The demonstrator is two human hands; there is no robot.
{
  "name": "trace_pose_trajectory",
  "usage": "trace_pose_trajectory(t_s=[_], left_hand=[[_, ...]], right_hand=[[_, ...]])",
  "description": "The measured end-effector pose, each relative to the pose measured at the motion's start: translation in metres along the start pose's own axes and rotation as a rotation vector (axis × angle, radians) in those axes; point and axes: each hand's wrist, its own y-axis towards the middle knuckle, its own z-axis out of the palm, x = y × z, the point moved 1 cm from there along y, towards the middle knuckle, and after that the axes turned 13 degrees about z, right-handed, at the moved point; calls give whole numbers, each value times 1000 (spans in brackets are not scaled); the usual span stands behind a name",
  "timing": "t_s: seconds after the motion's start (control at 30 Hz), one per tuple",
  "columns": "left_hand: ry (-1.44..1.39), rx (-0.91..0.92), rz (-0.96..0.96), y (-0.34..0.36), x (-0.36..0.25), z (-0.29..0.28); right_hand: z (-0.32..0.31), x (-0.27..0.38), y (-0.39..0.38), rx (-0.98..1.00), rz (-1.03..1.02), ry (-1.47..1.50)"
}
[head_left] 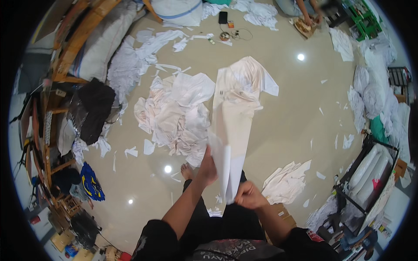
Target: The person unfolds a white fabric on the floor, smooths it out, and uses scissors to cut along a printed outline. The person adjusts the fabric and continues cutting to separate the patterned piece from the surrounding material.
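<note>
"What do the hands have?"

"The right hand (250, 195) pinches the near end of a long cream-and-white fabric piece (237, 135), fingertips closed on its corner. The left hand (208, 168) is at the fabric's left edge, thumb pointing away; its fingers are partly hidden, so I cannot tell how firmly it grips."

"And where does the piece lie?"

"In front of the body, running from the hands toward the far side, with a bunched fold across its far half."

"What surrounds it?"

"A glossy beige tiled-looking floor (300, 108), strewn with white scraps (it mirrors the lamps as bright spots). Just left is a big crumpled heap of white and cream cloth (178, 117); near right, a smaller, flatter cream cloth pile (285, 182)."

"Farther out?"

"White woven sacks (176, 11) at the far left, a black phone (223, 17) on the floor at the far side, and a green plastic crate (365, 19) at the far right, near a co-worker's hands (309, 19) over brown paper."

"Any writing?"

"Pale lettering on the wearer's black shirt (235, 251), a red patch (314, 235) on the right sleeve, and a small dark mark on the fabric, too tiny to read."
</note>
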Motion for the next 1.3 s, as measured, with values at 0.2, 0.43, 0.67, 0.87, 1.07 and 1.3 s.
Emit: trace_pose_trajectory(t_s=[0.2,0.43,0.67,0.87,1.07,1.3], left_hand=[[777,176,297,-108,-60,156],[671,95,82,-432,-93,225],[415,-741,1742,-800,-25,173],[-247,-1393,2408,-989,123,-41],[-297,-1462,1686,-917,171,-145],[296,-1059,1172,-786,154,-218]], right_hand=[[34,-48,-36,114,451,68],[48,-7,62,-307,-48,269],[-70,11,59,-323,-39,-55],[-28,37,34,-599,-217,-209],[209,-93,68,-243,194,-391],[463,-340,70,253,631,-818]])
